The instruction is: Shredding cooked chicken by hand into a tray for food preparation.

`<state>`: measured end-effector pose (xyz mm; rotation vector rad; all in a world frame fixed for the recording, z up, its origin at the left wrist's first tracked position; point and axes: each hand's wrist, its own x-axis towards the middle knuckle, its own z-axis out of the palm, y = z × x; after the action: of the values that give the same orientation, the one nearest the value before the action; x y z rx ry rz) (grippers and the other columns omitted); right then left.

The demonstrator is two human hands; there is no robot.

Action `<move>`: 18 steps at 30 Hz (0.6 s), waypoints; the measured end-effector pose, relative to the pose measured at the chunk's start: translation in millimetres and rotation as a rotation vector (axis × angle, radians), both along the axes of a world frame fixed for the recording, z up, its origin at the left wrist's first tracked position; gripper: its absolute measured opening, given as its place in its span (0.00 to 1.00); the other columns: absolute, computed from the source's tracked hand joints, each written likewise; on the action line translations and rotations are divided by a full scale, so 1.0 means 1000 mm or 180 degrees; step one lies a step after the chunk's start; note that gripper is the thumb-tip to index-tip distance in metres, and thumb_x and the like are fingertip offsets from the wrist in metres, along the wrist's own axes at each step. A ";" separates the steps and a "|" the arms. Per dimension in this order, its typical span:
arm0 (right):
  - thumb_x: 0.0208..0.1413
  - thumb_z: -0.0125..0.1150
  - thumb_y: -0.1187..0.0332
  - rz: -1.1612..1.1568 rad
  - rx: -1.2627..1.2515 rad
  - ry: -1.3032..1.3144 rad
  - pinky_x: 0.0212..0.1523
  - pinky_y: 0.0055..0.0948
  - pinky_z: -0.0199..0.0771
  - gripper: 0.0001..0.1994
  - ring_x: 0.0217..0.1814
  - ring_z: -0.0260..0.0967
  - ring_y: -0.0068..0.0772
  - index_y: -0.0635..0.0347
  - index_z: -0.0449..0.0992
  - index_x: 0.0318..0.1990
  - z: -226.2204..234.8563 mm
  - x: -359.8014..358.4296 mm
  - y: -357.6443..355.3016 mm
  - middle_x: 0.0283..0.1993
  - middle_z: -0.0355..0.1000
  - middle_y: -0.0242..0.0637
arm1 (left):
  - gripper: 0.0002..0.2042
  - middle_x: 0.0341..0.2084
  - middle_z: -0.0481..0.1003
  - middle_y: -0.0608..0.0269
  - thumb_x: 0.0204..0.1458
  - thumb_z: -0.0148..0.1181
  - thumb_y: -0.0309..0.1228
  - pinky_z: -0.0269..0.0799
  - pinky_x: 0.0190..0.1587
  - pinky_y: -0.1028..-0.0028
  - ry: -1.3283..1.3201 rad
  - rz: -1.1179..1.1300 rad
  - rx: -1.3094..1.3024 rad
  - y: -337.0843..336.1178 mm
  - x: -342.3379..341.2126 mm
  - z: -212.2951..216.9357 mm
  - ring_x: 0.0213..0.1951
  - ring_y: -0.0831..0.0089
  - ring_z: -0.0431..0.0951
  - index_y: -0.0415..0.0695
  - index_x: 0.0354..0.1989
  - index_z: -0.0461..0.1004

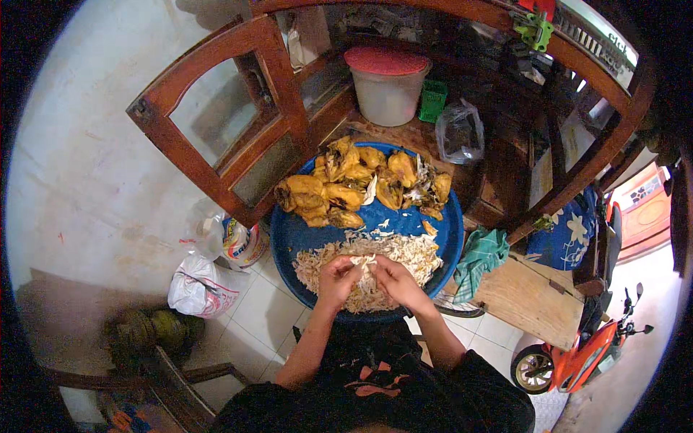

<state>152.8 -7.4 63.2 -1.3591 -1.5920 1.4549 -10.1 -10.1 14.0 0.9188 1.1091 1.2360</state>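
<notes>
A round blue tray (pixel 284 254) stands in front of me. Pale shredded chicken (pixel 325 258) is heaped over its near half, and yellow-brown cooked chicken pieces (pixel 307 196) fill the far half. Above the heap, my left hand (pixel 338 280) and my right hand (pixel 397 281) are close together with their fingers pinched. Between them they hold a whitish piece of chicken meat (pixel 364 264), partly covered by the fingers. Bones and darker scraps (pixel 426 189) lie among the pieces at the tray's far right.
Behind the tray is a wooden cabinet with an open glazed door (pixel 242 198). It holds a white bucket with a red lid (pixel 388 86), a green basket (pixel 433 101) and a clear plastic bag (pixel 460 133). A green cloth (pixel 482 261) hangs at the right; a white sack (pixel 206 285) sits left.
</notes>
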 end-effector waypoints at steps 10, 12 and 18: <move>0.64 0.45 0.63 -0.0510 -0.0443 0.0698 0.13 0.20 0.52 0.10 0.12 0.51 0.17 0.55 0.66 0.32 -0.006 0.002 0.009 0.15 0.59 0.25 | 0.07 0.29 0.75 0.67 0.47 0.62 0.22 0.72 0.36 0.78 -0.0103 0.0092 -0.0179 0.008 0.003 0.020 0.31 0.78 0.74 0.40 0.36 0.74; 0.64 0.45 0.62 -0.0241 -0.0661 0.0798 0.13 0.20 0.52 0.10 0.12 0.52 0.17 0.55 0.66 0.32 0.005 0.001 0.004 0.15 0.59 0.25 | 0.07 0.29 0.75 0.67 0.47 0.62 0.21 0.72 0.37 0.77 0.0099 0.0128 -0.0147 0.007 0.003 0.013 0.31 0.78 0.74 0.40 0.36 0.74; 0.64 0.45 0.63 0.0372 -0.0796 0.0726 0.12 0.20 0.52 0.09 0.12 0.51 0.16 0.57 0.68 0.41 -0.012 0.017 0.004 0.15 0.57 0.24 | 0.07 0.20 0.73 0.69 0.44 0.61 0.21 0.64 0.26 0.81 -0.0029 0.0120 -0.0003 0.004 0.005 -0.007 0.22 0.83 0.70 0.42 0.34 0.75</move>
<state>170.1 -3.0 51.1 -1.1959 -1.3988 1.8591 -5.0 -5.6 6.9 0.8945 1.1243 1.2692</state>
